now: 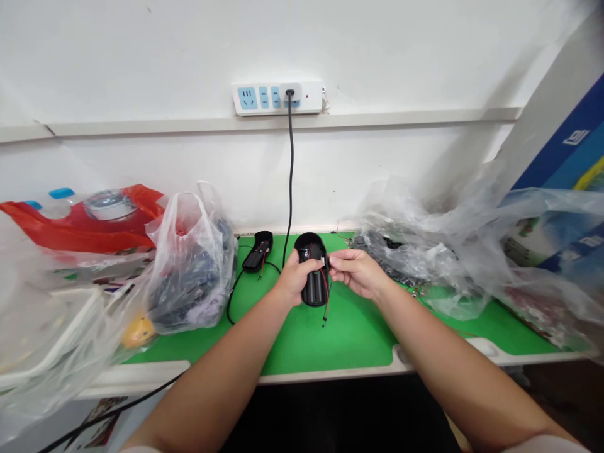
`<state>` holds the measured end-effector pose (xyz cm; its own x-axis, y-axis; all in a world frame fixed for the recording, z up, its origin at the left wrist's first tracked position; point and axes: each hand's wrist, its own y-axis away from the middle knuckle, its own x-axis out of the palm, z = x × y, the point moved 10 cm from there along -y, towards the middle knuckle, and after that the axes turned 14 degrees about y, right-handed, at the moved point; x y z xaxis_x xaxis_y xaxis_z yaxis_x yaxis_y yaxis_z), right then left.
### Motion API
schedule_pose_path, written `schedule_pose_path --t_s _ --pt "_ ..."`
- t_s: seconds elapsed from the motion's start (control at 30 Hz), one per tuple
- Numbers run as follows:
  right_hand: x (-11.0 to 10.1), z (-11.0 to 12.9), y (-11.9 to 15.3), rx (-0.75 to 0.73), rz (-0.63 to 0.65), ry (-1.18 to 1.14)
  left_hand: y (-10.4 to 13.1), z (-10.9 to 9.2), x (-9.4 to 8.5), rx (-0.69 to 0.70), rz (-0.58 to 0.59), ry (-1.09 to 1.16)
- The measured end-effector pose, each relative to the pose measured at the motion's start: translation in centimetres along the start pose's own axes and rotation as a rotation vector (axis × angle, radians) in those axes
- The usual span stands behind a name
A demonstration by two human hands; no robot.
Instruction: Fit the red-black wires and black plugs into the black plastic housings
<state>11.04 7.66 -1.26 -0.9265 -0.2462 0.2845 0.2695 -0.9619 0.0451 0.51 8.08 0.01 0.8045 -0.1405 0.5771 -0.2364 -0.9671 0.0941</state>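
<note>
Left grip (295, 277) clasped around an open black case (314, 294), right grip (356, 270) at its edge

Holding from the left, with thumb across the hollow; on the right, pinching near the rim, too small to tell on what. Probably partway along: with wiring already inside, but with a red wire (327, 289) hanging loose and no cover on. Glossy black, rounded on top, ridged lengthwise below. Held over or resting on the green counter (340, 346), cannot tell which. Beyond, to the left, another case (257, 255), seemingly unfinished too.
</note>
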Motion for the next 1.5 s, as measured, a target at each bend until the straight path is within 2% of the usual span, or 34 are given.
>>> schedule_pose_path --t_s 0.37,0.47,0.57,0.7,0.8,0.9,1.17,1.3,1.4,1.5 --pt "0.0 0.0 0.3 -0.014 -0.056 0.057 -0.1 -0.4 0.1 0.068 0.032 -0.086" --pt "0.1 0.0 0.3 -0.030 -0.074 0.135 -0.1 -0.8 0.1 0.105 0.029 -0.118" --pt "0.6 1.2 0.6 -0.136 -0.098 0.368 -0.3 -0.8 0.1 0.106 0.031 -0.150" --pt "2.5 4.1 1.8 -0.450 -0.164 0.928 -0.7 -1.7 -0.6 0.216 -0.006 -0.226" --pt "3.8 5.0 2.7 -0.607 -0.204 1.147 -0.9 -2.1 -0.9 0.278 -0.012 -0.256" --pt "4.2 4.5 2.7 -0.586 -0.222 1.217 -1.0 -1.9 -1.0 0.283 -0.022 -0.260" --pt "4.1 3.6 3.1 -0.475 -0.375 1.404 -0.7 -0.4 -1.6 0.248 -0.090 -0.246" --pt "4.3 3.3 3.4 -0.443 -0.426 1.473 -0.4 -0.3 -1.7 0.284 -0.110 -0.289" --pt "4.7 3.5 3.6 -0.466 -0.422 1.437 -0.4 -0.5 -1.7 0.274 -0.114 -0.283" --pt "4.5 4.3 3.7 -0.537 -0.397 1.299 -0.6 -0.2 -1.5 0.163 -0.087 -0.174"
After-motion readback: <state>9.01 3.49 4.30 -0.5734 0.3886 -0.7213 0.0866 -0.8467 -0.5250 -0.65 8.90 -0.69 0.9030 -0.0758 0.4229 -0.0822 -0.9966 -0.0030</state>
